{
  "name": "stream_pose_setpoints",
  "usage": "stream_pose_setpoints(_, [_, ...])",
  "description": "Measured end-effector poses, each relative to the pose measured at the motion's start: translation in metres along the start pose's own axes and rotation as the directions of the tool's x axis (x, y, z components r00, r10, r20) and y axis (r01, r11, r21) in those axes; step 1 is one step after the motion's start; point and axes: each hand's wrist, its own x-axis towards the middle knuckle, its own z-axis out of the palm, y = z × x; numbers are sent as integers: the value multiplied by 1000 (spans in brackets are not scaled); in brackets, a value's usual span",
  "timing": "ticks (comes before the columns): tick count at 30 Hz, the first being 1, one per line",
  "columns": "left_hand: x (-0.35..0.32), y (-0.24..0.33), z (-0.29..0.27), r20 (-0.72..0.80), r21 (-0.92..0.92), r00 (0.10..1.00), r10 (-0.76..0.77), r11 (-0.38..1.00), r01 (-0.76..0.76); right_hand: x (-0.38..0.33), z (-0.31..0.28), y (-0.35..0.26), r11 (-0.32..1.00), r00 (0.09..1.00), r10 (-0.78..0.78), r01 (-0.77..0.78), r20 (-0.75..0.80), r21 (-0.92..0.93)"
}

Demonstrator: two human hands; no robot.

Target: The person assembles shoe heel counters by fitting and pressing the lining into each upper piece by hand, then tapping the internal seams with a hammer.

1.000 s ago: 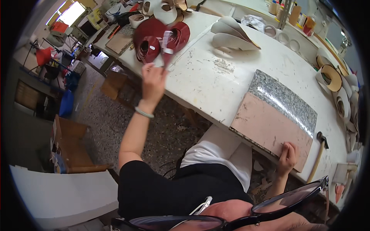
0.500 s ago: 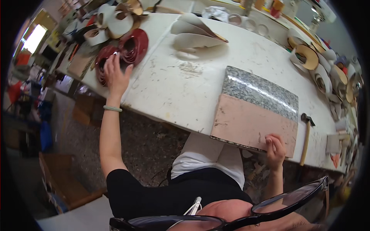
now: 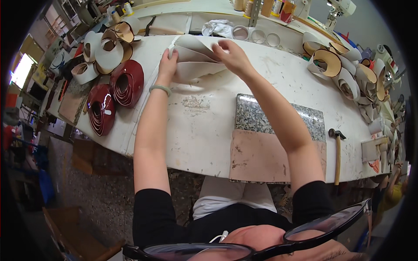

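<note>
A nested stack of pale grey, curved shoe-upper pieces [image 3: 196, 55] stands at the far middle of the white table. My left hand [image 3: 168, 65] grips its left end, thumb up along the edge. At its pointed right end my right hand [image 3: 233, 55] is closed with fingers bent around the edges; the fingertips are partly hidden and slightly blurred. Left of my left forearm sit two nested stacks of glossy dark red upper pieces [image 3: 127, 83], touching neither hand. Beneath my right forearm lies a speckled stone slab [image 3: 252, 114] with a pinkish sheet [image 3: 257, 152] over its near half.
A hammer [image 3: 337, 152] lies right of the slab. Pale and tan upper pieces pile up at the left [image 3: 106, 52] and right [image 3: 348, 78]. Tape rolls [image 3: 257, 37] and a white cloth [image 3: 217, 28] lie along the back, with a sewing machine [image 3: 337, 11] beyond.
My left hand has left the red stacks and moved right to the pale pieces. My right hand has gone from the pinkish sheet up to their right end. The view has shifted.
</note>
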Motion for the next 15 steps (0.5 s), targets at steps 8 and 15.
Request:
stream_pose_setpoints(8, [-100, 63, 20, -193, -363, 965, 178, 900, -239, 29, 2, 24, 775, 956, 130, -264, 265, 574])
stream_pose_setpoints(15, [-134, 93, 1, -277, -296, 928, 249, 897, -329, 5, -134, 35, 180, 967, 232, 65, -107, 981])
